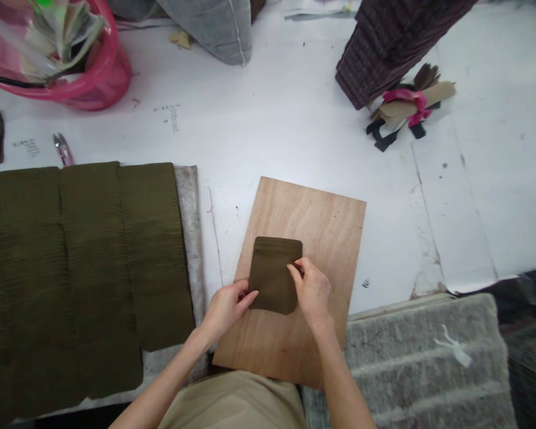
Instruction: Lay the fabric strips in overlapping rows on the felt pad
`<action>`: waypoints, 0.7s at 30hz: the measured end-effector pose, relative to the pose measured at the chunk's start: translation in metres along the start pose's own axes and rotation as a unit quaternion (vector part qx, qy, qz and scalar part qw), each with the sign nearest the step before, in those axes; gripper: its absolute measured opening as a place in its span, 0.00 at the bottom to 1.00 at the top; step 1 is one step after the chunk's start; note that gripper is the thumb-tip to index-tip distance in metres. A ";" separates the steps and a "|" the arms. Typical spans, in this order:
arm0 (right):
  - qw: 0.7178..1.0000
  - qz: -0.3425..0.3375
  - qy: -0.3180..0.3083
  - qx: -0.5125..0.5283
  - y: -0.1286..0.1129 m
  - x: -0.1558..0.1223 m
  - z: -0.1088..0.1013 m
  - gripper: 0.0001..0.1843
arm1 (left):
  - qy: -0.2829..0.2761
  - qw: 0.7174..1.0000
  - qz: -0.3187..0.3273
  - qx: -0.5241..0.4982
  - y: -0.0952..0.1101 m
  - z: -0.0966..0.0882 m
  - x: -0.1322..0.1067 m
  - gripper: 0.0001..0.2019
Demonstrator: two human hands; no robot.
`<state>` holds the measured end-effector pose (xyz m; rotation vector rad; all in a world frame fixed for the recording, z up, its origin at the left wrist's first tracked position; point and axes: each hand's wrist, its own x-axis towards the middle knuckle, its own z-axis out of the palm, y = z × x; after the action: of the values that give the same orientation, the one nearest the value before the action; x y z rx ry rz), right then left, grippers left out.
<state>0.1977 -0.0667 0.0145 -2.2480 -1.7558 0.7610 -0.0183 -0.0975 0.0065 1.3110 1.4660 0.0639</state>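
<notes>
The olive fabric piece [272, 271] lay flat on the plywood board [326, 220], between the two hands, its long axis running away from the person. The left hand [227, 307] pinched its near left edge. The right hand [311, 289] pinched the right edge a little farther up, so neither was clearly nearer. The board rested on the white worktop [268, 131], with stacked olive panels [80, 268] to the left and a grey felt pad [429, 351] to the right
</notes>
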 end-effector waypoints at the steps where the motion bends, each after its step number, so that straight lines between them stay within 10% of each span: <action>1: 1.000 0.005 -0.001 0.002 0.000 0.000 0.000 0.17 | 0.003 1.000 -0.003 0.001 0.000 0.000 0.000 0.18; 21: 0.999 0.042 0.004 0.023 0.000 0.001 -0.009 0.13 | 0.006 0.993 -0.030 0.114 0.012 -0.003 0.002 0.18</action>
<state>0.2028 -0.0643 0.0220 -2.3030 -1.6322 0.8009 -0.0122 -0.0899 0.0143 1.4507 1.5557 -0.1391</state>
